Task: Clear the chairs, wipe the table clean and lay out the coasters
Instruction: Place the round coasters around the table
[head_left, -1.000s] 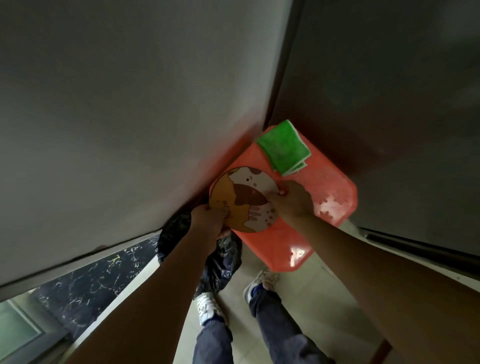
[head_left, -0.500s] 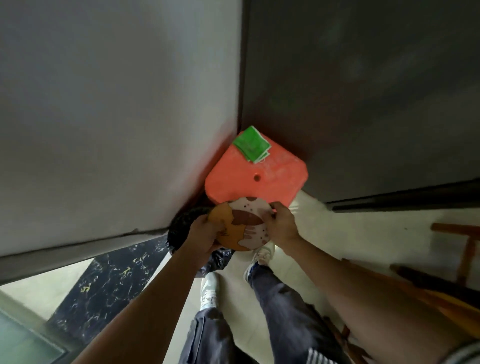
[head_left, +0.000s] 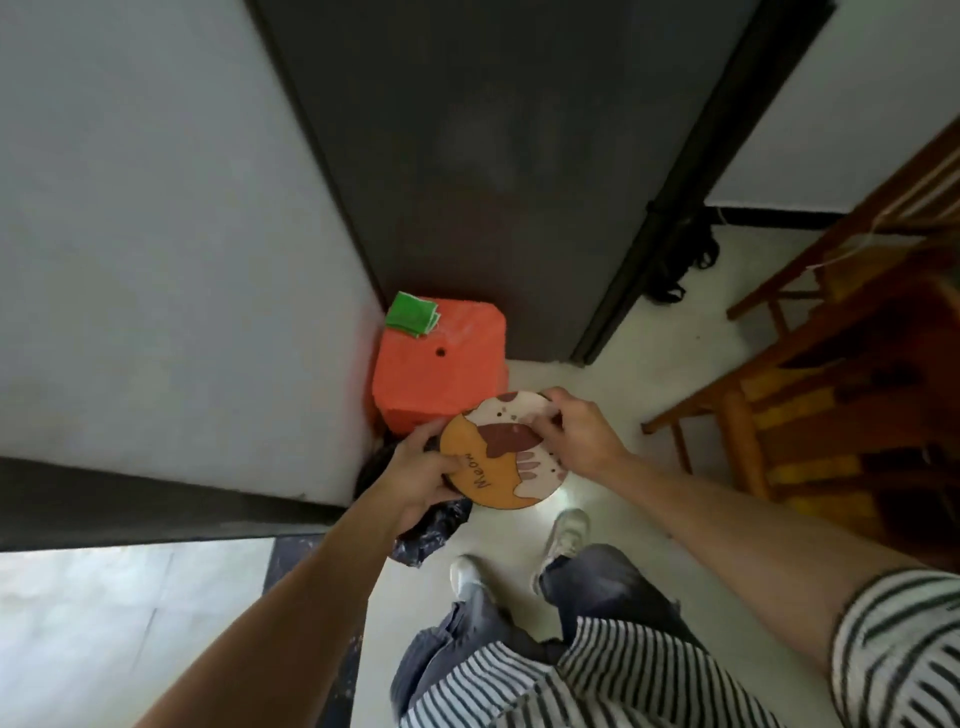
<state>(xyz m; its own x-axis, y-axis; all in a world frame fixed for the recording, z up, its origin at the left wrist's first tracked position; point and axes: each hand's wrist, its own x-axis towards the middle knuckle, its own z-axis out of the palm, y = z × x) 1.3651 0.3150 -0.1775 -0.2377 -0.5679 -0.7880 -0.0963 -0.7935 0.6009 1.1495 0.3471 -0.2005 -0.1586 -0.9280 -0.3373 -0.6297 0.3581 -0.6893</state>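
Observation:
I hold a round coaster (head_left: 501, 462), orange and cream with a cat picture and the word "Meow", in front of me above the floor. My left hand (head_left: 415, 475) grips its left edge with the thumb on top. My right hand (head_left: 576, 434) pinches its upper right edge. Whether more coasters are stacked under it I cannot tell. A folded green cloth (head_left: 412, 314) lies on the far left corner of an orange plastic stool (head_left: 441, 364) standing in the wall corner.
A white wall runs along the left, and a dark door (head_left: 493, 156) stands behind the stool. A wooden chair (head_left: 831, 374) is at the right. A black plastic bag (head_left: 431, 525) sits on the pale floor below my left hand, near my feet.
I have lifted the coaster off the orange stool and drawn it back toward me with both hands. The stool and green cloth now lie farther away, and the wooden chair has come into view.

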